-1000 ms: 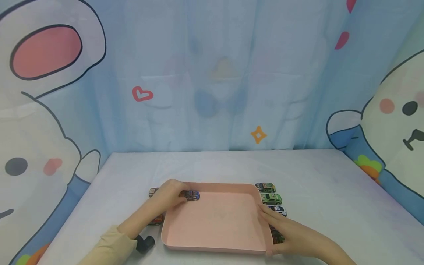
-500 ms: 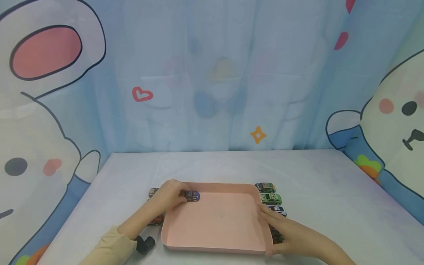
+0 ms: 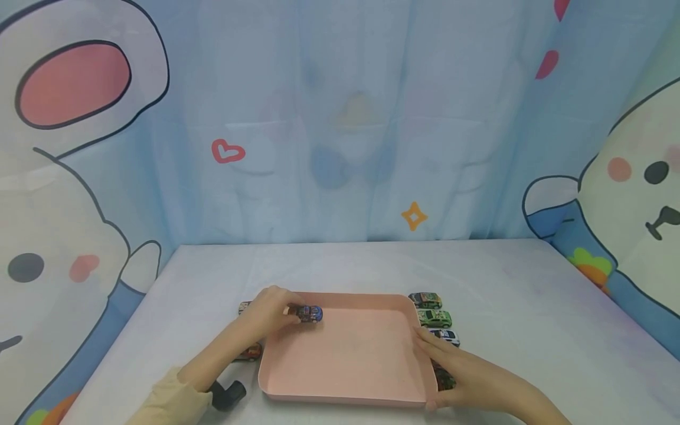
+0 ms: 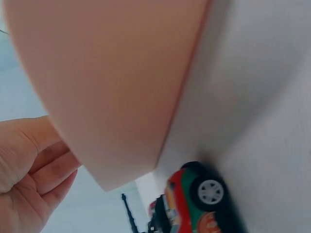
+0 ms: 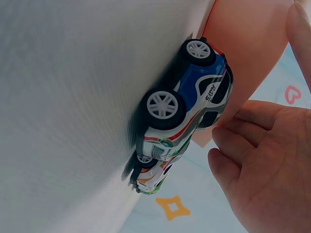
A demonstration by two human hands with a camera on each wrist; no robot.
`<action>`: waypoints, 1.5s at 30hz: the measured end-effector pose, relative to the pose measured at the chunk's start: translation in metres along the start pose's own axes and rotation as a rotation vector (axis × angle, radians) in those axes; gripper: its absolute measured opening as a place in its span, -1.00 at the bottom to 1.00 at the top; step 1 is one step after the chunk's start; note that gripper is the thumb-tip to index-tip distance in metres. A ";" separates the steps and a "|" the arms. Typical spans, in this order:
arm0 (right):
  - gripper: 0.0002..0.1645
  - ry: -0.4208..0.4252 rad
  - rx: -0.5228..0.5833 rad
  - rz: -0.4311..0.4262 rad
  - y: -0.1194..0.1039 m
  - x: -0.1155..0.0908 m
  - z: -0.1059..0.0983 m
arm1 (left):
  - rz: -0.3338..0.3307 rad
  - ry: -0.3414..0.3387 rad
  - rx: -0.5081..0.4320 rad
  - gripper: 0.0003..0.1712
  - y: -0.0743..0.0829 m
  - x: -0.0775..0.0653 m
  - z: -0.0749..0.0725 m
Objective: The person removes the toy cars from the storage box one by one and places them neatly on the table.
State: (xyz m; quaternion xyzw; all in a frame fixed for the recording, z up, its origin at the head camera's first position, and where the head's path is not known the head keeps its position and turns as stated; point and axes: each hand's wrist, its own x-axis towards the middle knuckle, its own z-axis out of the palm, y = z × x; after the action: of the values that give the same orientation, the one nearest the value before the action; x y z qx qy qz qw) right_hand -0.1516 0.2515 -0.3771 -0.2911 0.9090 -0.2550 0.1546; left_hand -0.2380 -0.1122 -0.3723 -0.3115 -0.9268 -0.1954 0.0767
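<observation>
In the head view, my left hand (image 3: 273, 310) pinches a small dark blue toy car (image 3: 308, 313) between thumb and fingers. The car is over the back left corner of a pink tray (image 3: 345, 348). The left wrist view shows the hand (image 4: 34, 170) partly behind the tray wall (image 4: 112, 87), which hides the car. My right hand (image 3: 462, 375) rests against the tray's right rim, thumb near the front corner. In the right wrist view its fingers (image 5: 248, 131) touch or nearly touch the tray's side, beside a blue and white toy car (image 5: 204, 87).
Along the tray's right side stand several toy cars, among them a green one (image 3: 435, 319) and a white one (image 3: 446, 337). More sit on the left, including a red and green car (image 4: 189, 204), partly covered by my left arm. A black cylindrical object (image 3: 228, 395) is by my left sleeve.
My left hand and the toy car in it have shifted very slightly to the right and up, and the left forearm has moved a little left. The right hand and tray look the same.
</observation>
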 end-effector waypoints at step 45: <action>0.20 0.015 -0.017 -0.003 0.001 -0.001 0.000 | -0.096 0.025 0.088 -0.69 0.001 -0.085 -0.048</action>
State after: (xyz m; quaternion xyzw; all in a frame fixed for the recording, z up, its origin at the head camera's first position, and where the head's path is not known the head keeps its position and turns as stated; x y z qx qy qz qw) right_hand -0.1512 0.2524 -0.3772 -0.2916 0.9120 -0.2495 0.1449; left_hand -0.1686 -0.1775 -0.3503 -0.2606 -0.9473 -0.1618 0.0924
